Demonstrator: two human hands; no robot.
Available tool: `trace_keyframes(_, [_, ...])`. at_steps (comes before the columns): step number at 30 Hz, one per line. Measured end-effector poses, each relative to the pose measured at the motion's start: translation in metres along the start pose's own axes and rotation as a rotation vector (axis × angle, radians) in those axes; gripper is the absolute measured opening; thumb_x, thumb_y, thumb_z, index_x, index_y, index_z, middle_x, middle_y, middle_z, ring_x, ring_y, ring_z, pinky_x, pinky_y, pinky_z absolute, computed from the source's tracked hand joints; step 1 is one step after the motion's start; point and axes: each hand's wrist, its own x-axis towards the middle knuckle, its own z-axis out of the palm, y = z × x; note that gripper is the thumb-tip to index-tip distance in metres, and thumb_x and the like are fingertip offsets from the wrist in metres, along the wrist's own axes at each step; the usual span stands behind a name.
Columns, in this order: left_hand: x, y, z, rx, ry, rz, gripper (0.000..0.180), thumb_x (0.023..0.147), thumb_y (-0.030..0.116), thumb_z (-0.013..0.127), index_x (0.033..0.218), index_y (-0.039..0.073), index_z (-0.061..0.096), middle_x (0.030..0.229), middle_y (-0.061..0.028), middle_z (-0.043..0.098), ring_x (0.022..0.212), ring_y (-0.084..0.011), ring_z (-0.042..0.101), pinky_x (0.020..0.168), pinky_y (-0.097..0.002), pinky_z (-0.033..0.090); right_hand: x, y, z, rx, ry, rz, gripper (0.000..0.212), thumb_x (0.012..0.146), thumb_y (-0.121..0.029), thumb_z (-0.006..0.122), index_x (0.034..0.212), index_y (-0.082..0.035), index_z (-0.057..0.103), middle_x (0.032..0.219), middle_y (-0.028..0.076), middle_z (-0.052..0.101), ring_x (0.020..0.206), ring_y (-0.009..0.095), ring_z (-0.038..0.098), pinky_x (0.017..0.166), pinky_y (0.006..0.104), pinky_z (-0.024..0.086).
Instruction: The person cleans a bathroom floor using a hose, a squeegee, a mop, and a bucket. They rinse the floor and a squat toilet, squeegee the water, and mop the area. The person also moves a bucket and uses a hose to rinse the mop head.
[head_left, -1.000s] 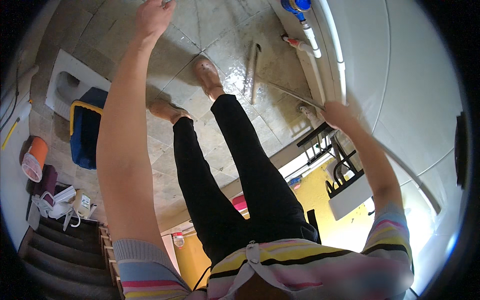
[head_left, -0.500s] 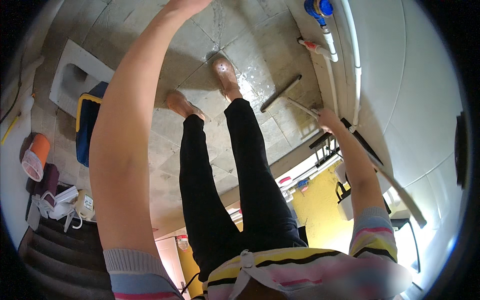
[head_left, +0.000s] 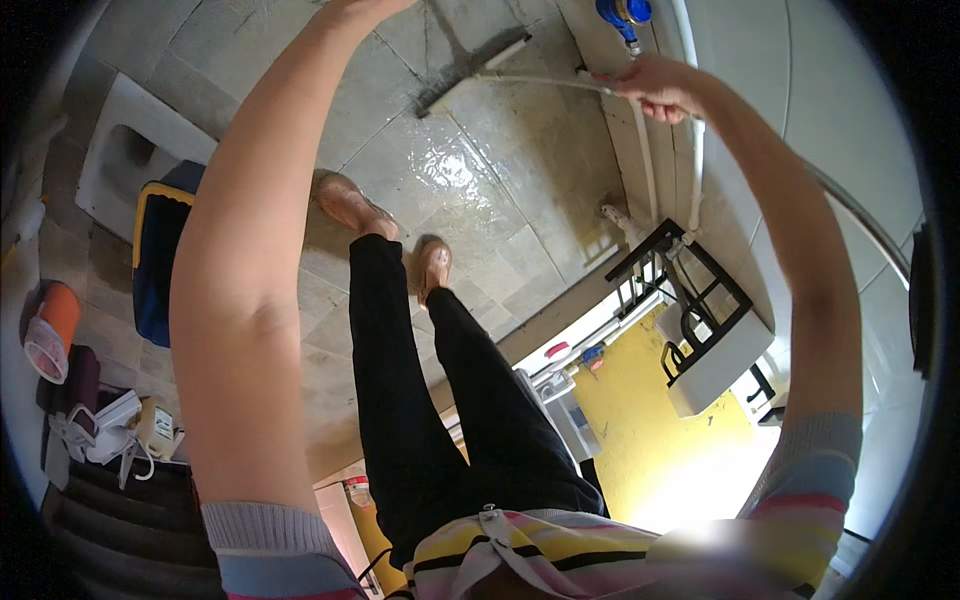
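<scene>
Wet tiled floor [head_left: 470, 170] lies open ahead; white pipes [head_left: 690, 150] and black rack [head_left: 690, 290] crowd the right

Wet tiled floor [head_left: 480, 180], glossy near the middle. Blue and yellow bag [head_left: 158, 262] at left, beside a white squat pan [head_left: 125, 165]. Orange cup [head_left: 48, 330] further left. Black metal rack [head_left: 690, 290] on the right wall, white pipe [head_left: 695, 150] above it, blue tap [head_left: 622, 14] at top.

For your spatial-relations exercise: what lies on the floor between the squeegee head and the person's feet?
In the head view, only bare wet, glossy floor tiles lie between the squeegee head and the feet; nothing stands there.
</scene>
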Motion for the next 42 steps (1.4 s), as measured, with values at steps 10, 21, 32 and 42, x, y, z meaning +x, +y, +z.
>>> trace_keyframes(10, [-0.024,0.02,0.044,-0.114,-0.062,-0.217,0.022,0.081,0.021,0.062,0.091,0.002,0.058,0.069,-0.0099,0.06,0.061,-0.0204,0.059,0.054,-0.0349,0.045,0.057,0.123,0.157,0.372,0.533,-0.567,0.033,0.094,-0.025,0.052,0.123,-0.012,0.057,0.068,0.0,0.056,0.045,0.008,0.044,0.04,0.0249,0.037])
trace_keyframes(21, [-0.042,0.055,0.112,-0.071,-0.014,-0.435,0.024,0.088,0.031,0.058,0.091,0.008,0.055,0.078,-0.0022,0.06,0.056,-0.0109,0.053,0.053,-0.0266,0.044,-0.007,0.393,0.59,0.51,0.354,-0.196,0.041,0.091,-0.026,0.052,0.132,-0.02,0.048,0.057,0.015,0.055,0.049,0.029,0.057,0.047,0.0392,0.043])
trace_keyframes(32, [-0.031,0.055,0.128,-0.21,-0.009,-0.475,0.021,0.088,0.03,0.059,0.088,0.009,0.058,0.078,-0.0006,0.06,0.056,-0.0096,0.05,0.048,-0.0226,0.041,0.076,0.328,0.544,0.311,0.296,-0.318,0.043,0.09,-0.03,0.052,0.133,-0.028,0.045,0.074,0.019,0.063,0.072,0.038,0.062,0.063,0.0474,0.049])
trace_keyframes(42, [-0.033,0.038,0.085,-0.082,-0.029,-0.505,0.027,0.085,0.036,0.063,0.089,0.01,0.061,0.073,0.0005,0.059,0.057,-0.0077,0.052,0.049,-0.0235,0.041,0.04,0.263,0.457,0.344,0.273,-0.315,0.039,0.09,-0.029,0.053,0.128,-0.025,0.051,0.074,0.021,0.062,0.074,0.039,0.062,0.066,0.048,0.049])
